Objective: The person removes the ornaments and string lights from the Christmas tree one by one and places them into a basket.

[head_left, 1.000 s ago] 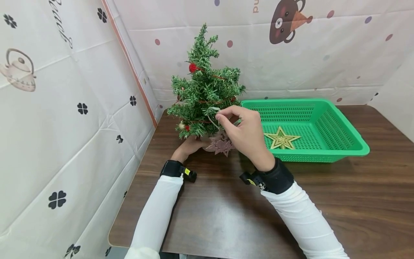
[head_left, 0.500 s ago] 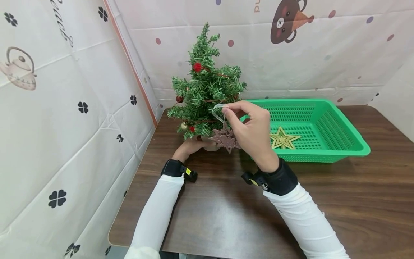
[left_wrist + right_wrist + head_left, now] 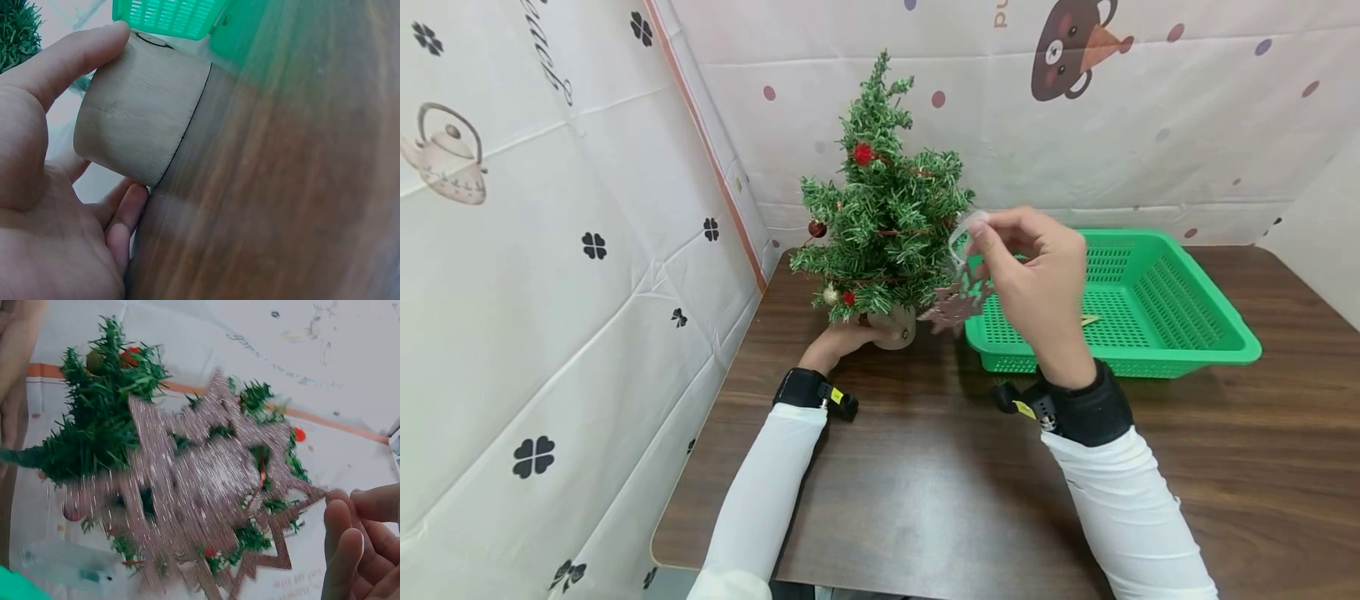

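Observation:
A small green Christmas tree (image 3: pixel 887 225) stands on the table in a round wooden base (image 3: pixel 134 106). My left hand (image 3: pixel 844 340) grips that base, with the thumb on its upper edge and fingers around its far side. To the right of the tree my right hand (image 3: pixel 1037 279) is raised, pinching a pale ribbon loop (image 3: pixel 958 242) between thumb and fingertips. From the loop hangs a pink glittery snowflake ornament (image 3: pixel 951 308), blurred in the head view. In the right wrist view the snowflake ornament (image 3: pixel 206 481) covers much of the tree behind it.
A green plastic basket (image 3: pixel 1217 333) stands right of the tree, behind my right hand. Inside it a gold star (image 3: pixel 1089 319) is mostly hidden by that hand. Red and gold baubles (image 3: pixel 817 228) hang on the tree. Patterned cloth walls (image 3: pixel 985 167) rise behind and to the left.
My right hand has moved right, away from the tree's front, carrying the snowflake ornament. The tree has turned slightly. My left hand stays at the base, which now shows more.

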Demonstrator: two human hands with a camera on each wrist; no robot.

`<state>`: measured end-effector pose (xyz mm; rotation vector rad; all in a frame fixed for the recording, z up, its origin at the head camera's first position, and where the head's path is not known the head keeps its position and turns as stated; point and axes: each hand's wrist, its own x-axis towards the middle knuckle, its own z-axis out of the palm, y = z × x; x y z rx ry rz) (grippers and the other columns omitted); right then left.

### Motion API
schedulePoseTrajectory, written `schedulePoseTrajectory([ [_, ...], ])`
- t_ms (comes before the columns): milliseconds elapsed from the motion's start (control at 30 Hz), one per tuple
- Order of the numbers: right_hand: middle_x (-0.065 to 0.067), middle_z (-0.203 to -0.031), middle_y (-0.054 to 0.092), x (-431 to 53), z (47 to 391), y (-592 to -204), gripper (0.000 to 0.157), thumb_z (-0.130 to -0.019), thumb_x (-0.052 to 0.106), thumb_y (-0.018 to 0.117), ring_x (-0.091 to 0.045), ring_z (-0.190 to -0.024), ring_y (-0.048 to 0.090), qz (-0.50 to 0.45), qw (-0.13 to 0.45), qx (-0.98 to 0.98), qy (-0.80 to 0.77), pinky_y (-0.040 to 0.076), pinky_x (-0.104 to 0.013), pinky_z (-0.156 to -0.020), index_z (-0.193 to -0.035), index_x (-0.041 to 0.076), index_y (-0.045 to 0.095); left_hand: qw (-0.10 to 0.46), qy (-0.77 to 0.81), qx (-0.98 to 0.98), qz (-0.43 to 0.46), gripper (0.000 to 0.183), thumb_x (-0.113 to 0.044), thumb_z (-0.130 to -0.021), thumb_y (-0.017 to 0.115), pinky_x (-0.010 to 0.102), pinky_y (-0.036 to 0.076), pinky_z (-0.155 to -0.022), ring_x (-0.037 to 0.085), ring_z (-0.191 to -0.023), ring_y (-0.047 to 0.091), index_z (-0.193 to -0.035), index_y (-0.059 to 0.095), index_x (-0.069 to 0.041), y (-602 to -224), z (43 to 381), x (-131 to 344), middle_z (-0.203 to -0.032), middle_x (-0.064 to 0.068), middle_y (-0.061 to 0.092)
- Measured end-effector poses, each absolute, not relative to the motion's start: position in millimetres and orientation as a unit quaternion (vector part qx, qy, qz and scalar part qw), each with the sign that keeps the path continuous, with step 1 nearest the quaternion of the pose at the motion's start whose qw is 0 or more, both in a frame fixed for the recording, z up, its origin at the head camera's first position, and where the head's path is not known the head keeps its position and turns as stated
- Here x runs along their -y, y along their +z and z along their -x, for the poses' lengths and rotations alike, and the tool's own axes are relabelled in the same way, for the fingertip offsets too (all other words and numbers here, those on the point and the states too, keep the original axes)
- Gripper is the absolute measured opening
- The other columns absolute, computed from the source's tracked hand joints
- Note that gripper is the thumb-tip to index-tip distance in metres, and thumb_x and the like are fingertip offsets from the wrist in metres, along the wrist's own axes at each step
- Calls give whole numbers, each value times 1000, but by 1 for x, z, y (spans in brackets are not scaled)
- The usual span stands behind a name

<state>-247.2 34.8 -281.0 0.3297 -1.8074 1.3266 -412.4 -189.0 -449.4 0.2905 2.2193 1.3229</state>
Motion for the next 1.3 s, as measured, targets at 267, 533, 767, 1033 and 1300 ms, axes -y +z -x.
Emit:
schedulePoseTrajectory([
  [267,9,-78,74,-60,249,-276,10,-95,8,71,-14,-61,69,-89,412,730,539,53,-21,-52,-99,0,77,253,501,-813,-155,98,-48,-86,78,49,27,-126,29,-156,22,-163,24,-22,-450,417,188,-170,3,22],
  [533,10,-80,74,-90,255,-278,20,-98,19,70,-8,-65,72,-22,357,774,522,58,-22,-54,-105,1,75,243,522,-788,-215,81,-37,-91,76,50,29,-124,26,-152,30,-159,33,-25,-450,421,188,-165,-2,31],
  [767,6,-86,74,-124,261,-292,23,-101,27,64,-8,-70,75,18,264,817,513,62,-24,-63,-108,5,70,287,499,-798,-181,104,-52,-89,74,52,21,-127,28,-159,11,-166,9,-25,-450,422,191,-173,0,7],
  [1033,6,-86,73,-149,255,-307,29,-105,28,58,-8,-73,75,46,191,865,462,62,-23,-68,-113,1,66,292,492,-800,-184,103,-55,-85,77,52,25,-126,28,-157,19,-164,17,-26,-451,422,191,-172,-2,13],
  [1300,-4,-95,73,-164,257,-317,35,-107,29,53,-4,-71,73,90,141,883,439,60,-19,-66,-120,-2,63,288,490,-802,-184,100,-52,-87,77,53,25,-125,31,-158,16,-164,20,-26,-452,422,194,-172,4,11],
])
